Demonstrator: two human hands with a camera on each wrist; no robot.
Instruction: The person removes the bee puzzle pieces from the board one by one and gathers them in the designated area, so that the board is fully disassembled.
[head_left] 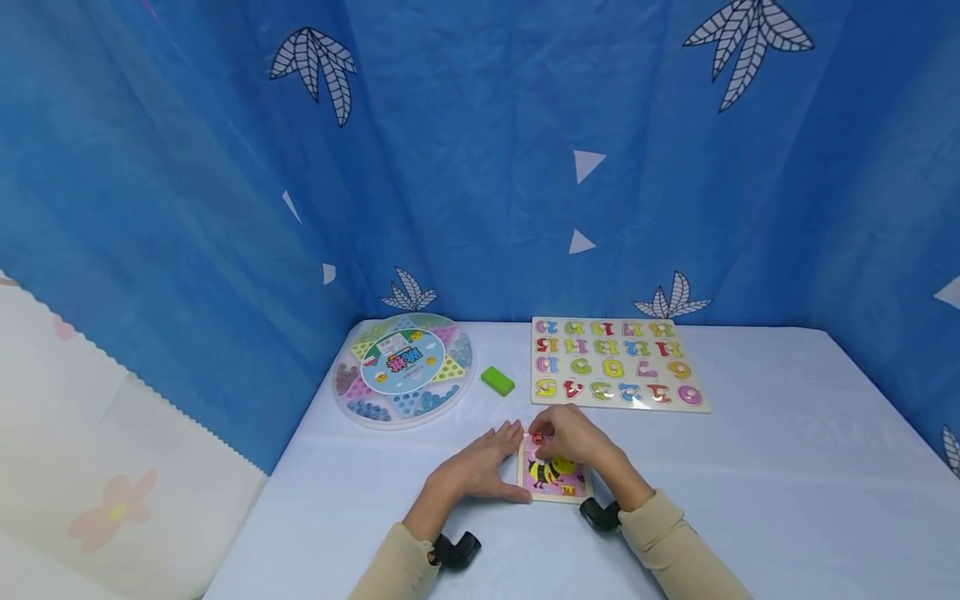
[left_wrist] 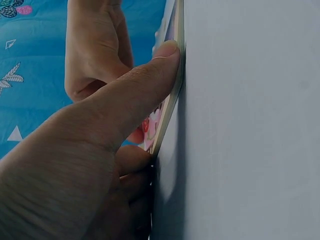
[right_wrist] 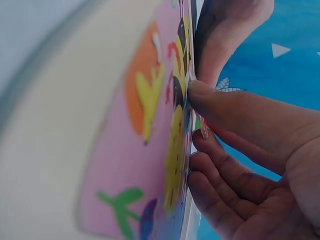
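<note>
A small bee puzzle [head_left: 555,477], pink with a pale wooden frame, lies on the white table in the head view. My left hand [head_left: 480,467] rests spread at its left side, the thumb on the lower frame edge and the fingertips near the upper left corner. In the left wrist view that thumb [left_wrist: 167,50] touches the frame edge. My right hand [head_left: 573,435] bends over the puzzle's upper part. Its thumb and forefinger pinch a small, thin puzzle piece [right_wrist: 203,127] in the right wrist view; most of the piece is hidden by the fingers.
Behind the puzzle lies a green block [head_left: 498,381]. A round Chinese checkers set [head_left: 403,367] with a clear cover sits at the back left. A wooden number board [head_left: 618,364] is at the back right. Blue curtains [head_left: 480,167] hang behind the table.
</note>
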